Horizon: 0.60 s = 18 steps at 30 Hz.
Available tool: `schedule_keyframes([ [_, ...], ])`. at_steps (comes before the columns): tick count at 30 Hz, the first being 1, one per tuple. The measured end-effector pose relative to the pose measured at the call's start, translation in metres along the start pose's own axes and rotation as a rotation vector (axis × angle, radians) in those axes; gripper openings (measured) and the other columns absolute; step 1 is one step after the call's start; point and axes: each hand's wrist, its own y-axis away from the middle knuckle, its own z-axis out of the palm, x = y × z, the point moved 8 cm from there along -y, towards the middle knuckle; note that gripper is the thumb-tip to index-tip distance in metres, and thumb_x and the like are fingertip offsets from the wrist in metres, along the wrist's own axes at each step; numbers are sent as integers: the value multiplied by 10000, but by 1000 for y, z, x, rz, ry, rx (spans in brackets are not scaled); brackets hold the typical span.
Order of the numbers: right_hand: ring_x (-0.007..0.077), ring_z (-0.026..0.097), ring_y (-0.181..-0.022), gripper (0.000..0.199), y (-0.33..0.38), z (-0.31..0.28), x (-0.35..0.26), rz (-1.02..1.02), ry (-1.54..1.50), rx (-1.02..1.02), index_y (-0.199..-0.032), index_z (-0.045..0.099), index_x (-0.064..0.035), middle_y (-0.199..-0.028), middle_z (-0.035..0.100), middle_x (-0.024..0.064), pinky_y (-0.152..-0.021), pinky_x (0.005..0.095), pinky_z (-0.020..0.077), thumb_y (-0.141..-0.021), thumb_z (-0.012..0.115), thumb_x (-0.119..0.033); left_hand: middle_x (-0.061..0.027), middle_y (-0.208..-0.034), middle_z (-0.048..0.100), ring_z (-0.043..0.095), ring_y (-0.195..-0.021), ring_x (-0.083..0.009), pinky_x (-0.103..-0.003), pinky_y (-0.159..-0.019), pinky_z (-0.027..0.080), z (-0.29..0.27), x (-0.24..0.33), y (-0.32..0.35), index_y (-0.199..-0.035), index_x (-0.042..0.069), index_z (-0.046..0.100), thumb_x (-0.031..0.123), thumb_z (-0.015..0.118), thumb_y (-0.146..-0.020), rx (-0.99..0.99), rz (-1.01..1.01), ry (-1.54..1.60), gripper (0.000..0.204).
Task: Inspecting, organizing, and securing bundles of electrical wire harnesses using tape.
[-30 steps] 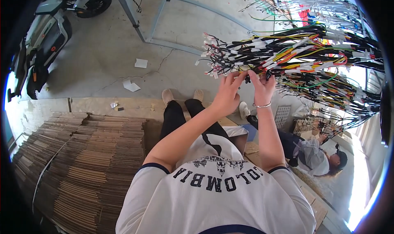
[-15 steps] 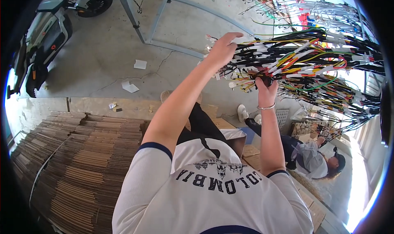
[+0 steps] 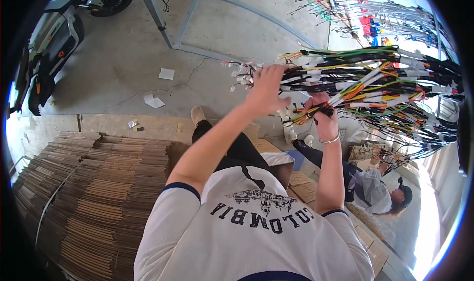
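- Left hand (image 3: 266, 89) grips the wire bundle (image 3: 375, 91) near its white connectors (image 3: 242, 74).
- Right hand (image 3: 323, 118) — seemingly closed on the wires' underside.
- Flattened cardboard (image 3: 94, 192) stacked below left.

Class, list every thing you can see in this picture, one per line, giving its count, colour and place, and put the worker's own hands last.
wire harness bundle: one, multicoloured, upper right, hanging
white connectors: several, at the bundle's left end
flattened cardboard stack: one, brown, lower left
scooter: one, grey and black, upper left
paper scraps: a few, white, on the concrete floor
metal frame: one, grey, top centre
another person: one, lower right
left hand: on the bundle's left end
right hand: gripping wires beneath the bundle
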Motion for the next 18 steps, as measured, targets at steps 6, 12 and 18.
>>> schedule_keyframes([
  [6, 184, 553, -741, 451, 8, -1, 12, 26, -19, -138, -1121, 570, 11, -1006, 632, 146, -871, 345, 396, -677, 521, -48, -141, -1033, 572, 529, -1045, -336, -435, -967, 374, 0, 12, 15, -1173, 56, 477, 123, 762, -616, 294, 45, -113, 629],
  [12, 190, 555, -749, 341, 7, 6, 3, 85, -41, -122, -990, 552, 8, -850, 599, 114, -904, 354, 418, -655, 505, -40, -179, -848, 650, 614, -862, -361, -423, -750, 478, -9, -15, -7, -1027, 34, 601, 156, 713, -631, -91, -57, -14, 429],
  [18, 281, 608, -973, 342, -23, -11, 34, 133, -156, -93, -1030, 543, -7, -944, 617, 131, -999, 457, 422, -711, 486, 102, -19, -862, 672, 587, -805, -95, -279, -775, 474, -30, -34, 2, -968, 31, 657, 130, 732, -738, -642, -167, 300, 261],
])
